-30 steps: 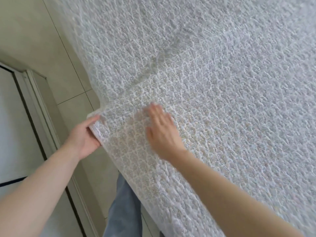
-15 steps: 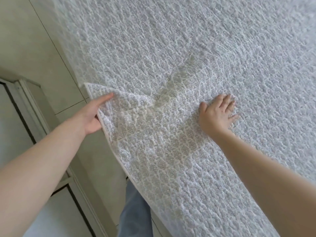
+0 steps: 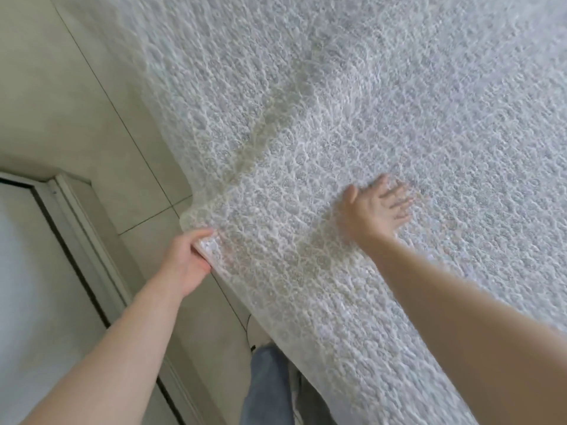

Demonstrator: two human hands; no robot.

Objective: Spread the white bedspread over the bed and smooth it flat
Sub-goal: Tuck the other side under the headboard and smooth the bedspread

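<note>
The white textured bedspread (image 3: 383, 124) covers the bed and fills most of the view, hanging over the bed's left side. A long crease runs diagonally from the top middle down toward its near corner. My left hand (image 3: 187, 262) grips that corner at the bed's edge, thumb on top and fingers underneath. My right hand (image 3: 379, 208) lies flat on the cloth to the right of the crease, fingers spread and blurred by motion.
Pale floor tiles (image 3: 76, 124) lie left of the bed. A white door frame with a dark strip (image 3: 76, 240) runs along the lower left. My jeans-clad leg (image 3: 267, 384) stands against the bed's near edge, with a thin dark cable (image 3: 248, 329) on the floor beside it.
My left hand has pulled the lifted corner down and toward me, so the flap now lies flatter. My right hand has slid slightly farther right across the cloth.
</note>
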